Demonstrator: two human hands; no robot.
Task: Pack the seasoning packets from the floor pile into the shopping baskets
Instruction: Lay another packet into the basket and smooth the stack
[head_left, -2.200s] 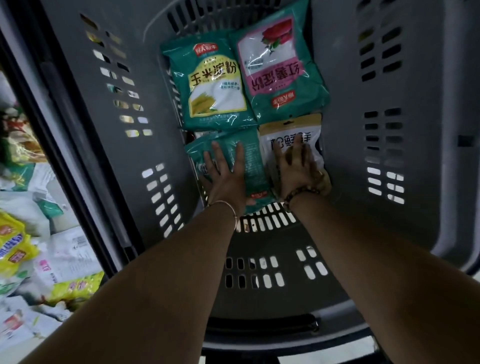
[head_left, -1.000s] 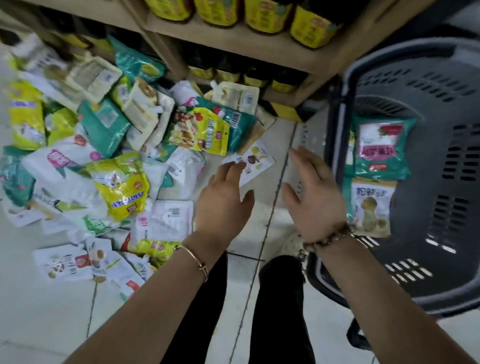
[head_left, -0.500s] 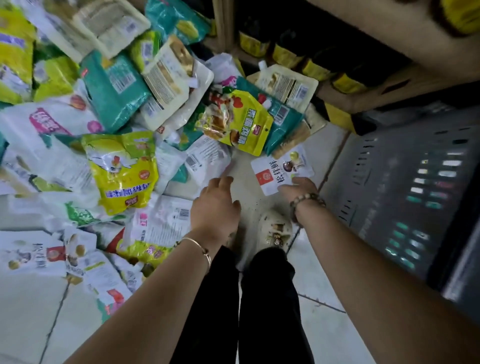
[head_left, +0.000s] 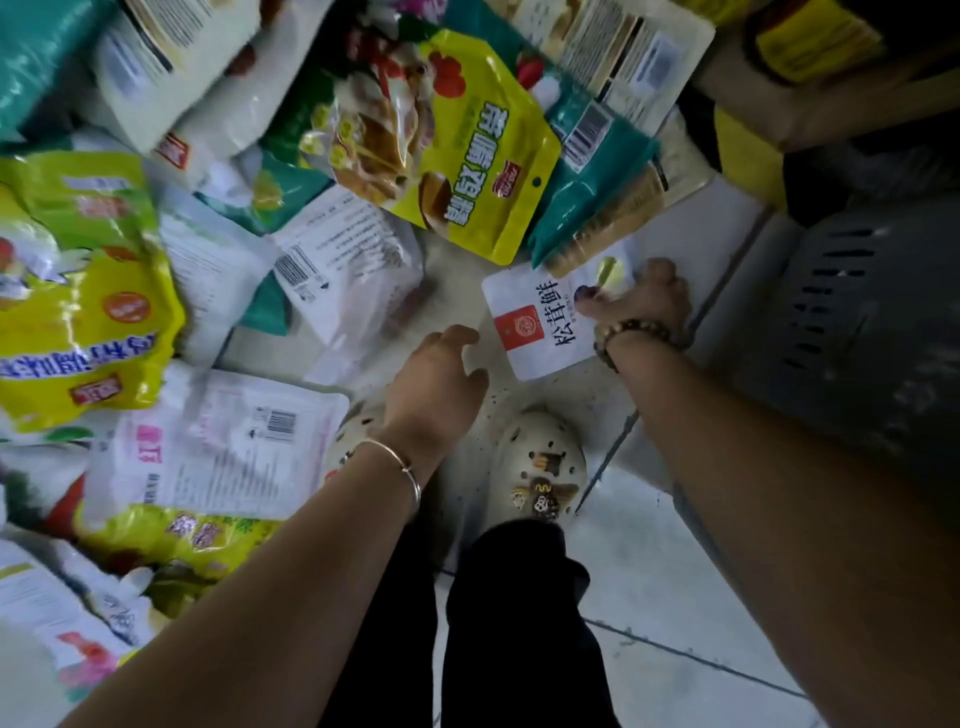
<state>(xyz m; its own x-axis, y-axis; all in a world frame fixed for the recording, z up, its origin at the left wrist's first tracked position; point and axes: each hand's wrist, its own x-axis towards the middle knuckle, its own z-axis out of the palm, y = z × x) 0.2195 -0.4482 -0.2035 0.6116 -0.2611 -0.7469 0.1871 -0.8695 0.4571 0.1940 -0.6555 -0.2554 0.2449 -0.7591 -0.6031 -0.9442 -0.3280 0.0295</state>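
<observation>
back from the grey basket (head_left: 857, 322) and down at the floor pile (head_left: 156, 270) now, pinching a white packet (head_left: 540, 332) with the right hand (head_left: 644, 304), thumb on top and fingers curled at its far edge. holding nothing with the left hand (head_left: 436, 374), loosely curled just beside it, so probably about to lift this packet, still flat on the pale tiled floor (head_left: 685, 597) at the pile's near edge, into the basket. wooden shelf (head_left: 841, 104) behind the pile, in a dim shop corner.
</observation>
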